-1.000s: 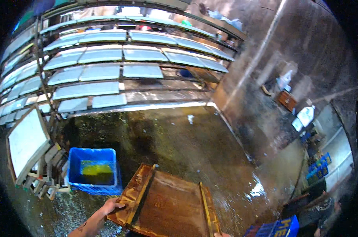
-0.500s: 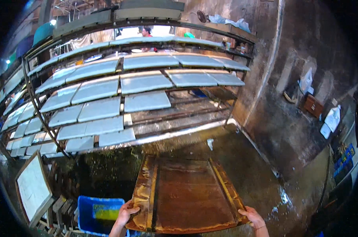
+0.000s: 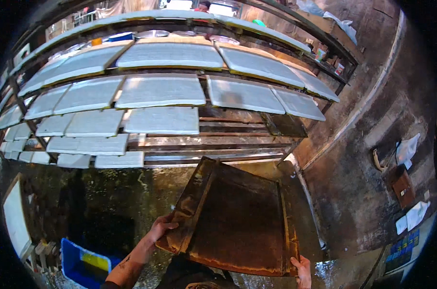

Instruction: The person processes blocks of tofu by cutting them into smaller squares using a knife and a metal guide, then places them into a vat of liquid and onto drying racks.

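A wide, stained brown wooden board (image 3: 237, 216) with two raised strips running along it is held out in front of me. It is tilted, its far end close to the lower part of the rack. My left hand (image 3: 161, 227) is closed on its left edge, the thumb lying on top. Lower down, my right hand (image 3: 301, 270) grips the near right corner. The rack (image 3: 218, 129) ahead carries several rows of boards topped with pale whitish sheets (image 3: 160, 90).
A dark bare board (image 3: 284, 125) lies at the rack's right end. To the left are a blue bin (image 3: 73, 262) with something yellow inside and a white panel (image 3: 17, 219) leaning upright. The stained wall (image 3: 358, 168) stands at right. The floor (image 3: 146, 192) looks wet.
My view has moved nearer the rack. The board has turned and tilted in my hands, its far end now nearer the rack rails. Both hands keep their hold.
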Motion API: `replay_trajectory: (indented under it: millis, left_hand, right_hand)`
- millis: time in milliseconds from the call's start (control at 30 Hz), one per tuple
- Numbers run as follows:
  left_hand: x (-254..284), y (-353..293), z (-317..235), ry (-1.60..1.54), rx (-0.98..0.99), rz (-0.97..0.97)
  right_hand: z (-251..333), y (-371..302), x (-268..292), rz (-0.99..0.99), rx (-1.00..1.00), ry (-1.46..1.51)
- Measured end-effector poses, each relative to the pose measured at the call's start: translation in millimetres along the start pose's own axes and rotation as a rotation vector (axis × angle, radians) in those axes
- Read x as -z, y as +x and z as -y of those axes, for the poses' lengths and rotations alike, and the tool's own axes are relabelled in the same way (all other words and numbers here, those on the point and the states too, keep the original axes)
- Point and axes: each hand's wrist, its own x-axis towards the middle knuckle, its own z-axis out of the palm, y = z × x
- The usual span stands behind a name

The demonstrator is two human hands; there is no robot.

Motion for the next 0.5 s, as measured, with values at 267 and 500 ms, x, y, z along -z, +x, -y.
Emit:
replay_trajectory:
  millis: [267,500]
  left_hand:
    - [-86.4,293.3,-46.9,0.164,-0.014,0.225]
    - [-235.6,504.1,-40.5,0.307,0.085,0.209]
  right_hand:
    - [59.8,206.1,41.8,-0.167,0.099,0.207]
    - [119.5,434.7,130.8,-0.222,0.241,0.088]
